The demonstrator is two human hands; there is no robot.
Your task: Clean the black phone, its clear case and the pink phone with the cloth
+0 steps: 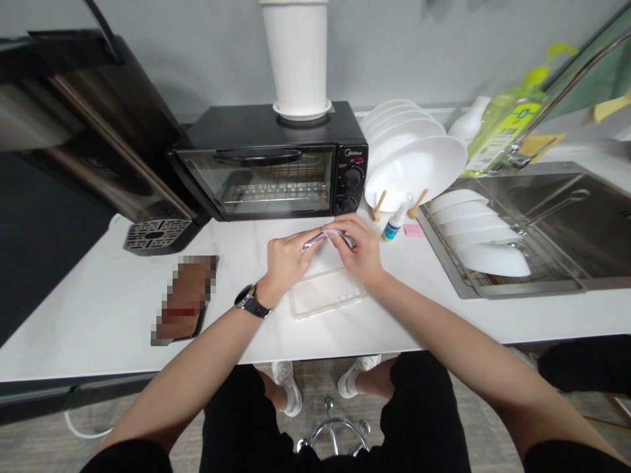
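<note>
Clamping one thin object [311, 242] with left hand [287, 260] and right hand [363, 247]. Having before oven [266, 180] one clear case [323, 295], rightward two pegs [379, 205].

Single head-worn view, looking forward and down, near a white counter [113, 315] (wide enough to show floor [320, 380])

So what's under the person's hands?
The left hand and right hand hold a thin object, mostly covered by them. Below, a clear case lies on the white counter; the right hand covers its far right corner.
</note>
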